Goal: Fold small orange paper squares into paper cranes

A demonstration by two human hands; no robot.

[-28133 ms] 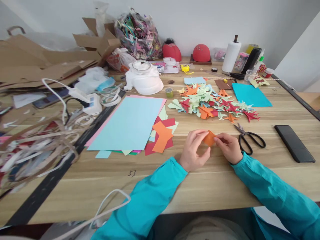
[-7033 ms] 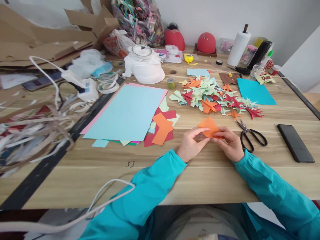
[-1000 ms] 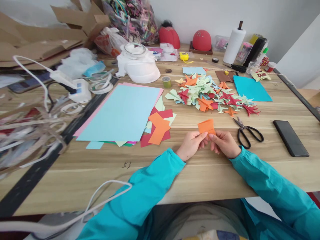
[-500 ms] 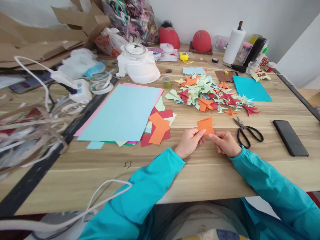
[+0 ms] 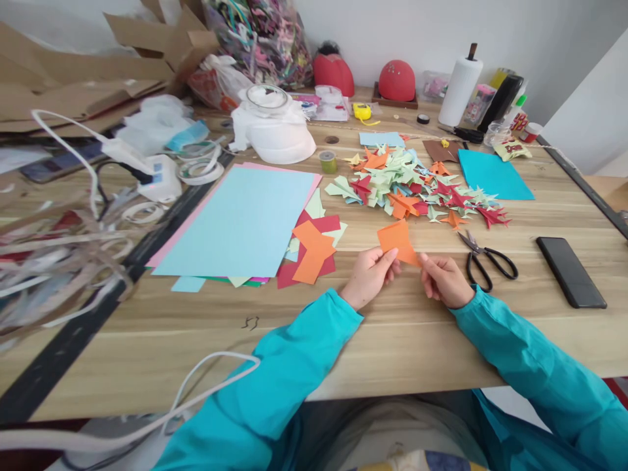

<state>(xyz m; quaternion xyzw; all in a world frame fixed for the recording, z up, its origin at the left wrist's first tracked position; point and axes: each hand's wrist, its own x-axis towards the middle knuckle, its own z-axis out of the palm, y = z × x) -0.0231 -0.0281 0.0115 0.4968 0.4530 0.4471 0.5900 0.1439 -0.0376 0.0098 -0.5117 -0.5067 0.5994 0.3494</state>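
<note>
A small piece of orange paper (image 5: 396, 239) is held up over the table between my two hands. My left hand (image 5: 371, 275) pinches its lower left edge, thumb on top. At the paper's lower right corner, the thumb and fingers of my right hand (image 5: 444, 278) are closed on it. Just right of that hand lie black-handled scissors (image 5: 483, 258). Beyond the paper is a heap of folded paper shapes (image 5: 397, 180) in green, red, orange and blue. Loose orange paper pieces (image 5: 314, 252) lie over red and green ones on my left.
A stack of large coloured sheets (image 5: 235, 219), pale blue on top, lies left of my hands. A black phone (image 5: 570, 271) rests at the right. Blue paper (image 5: 494, 174) lies behind the scissors. A white cable (image 5: 210, 392) crosses my left sleeve.
The orange paper has shifted left and turned, and more of its face shows. My right hand has moved slightly right, away from my left hand, to the paper's corner.
</note>
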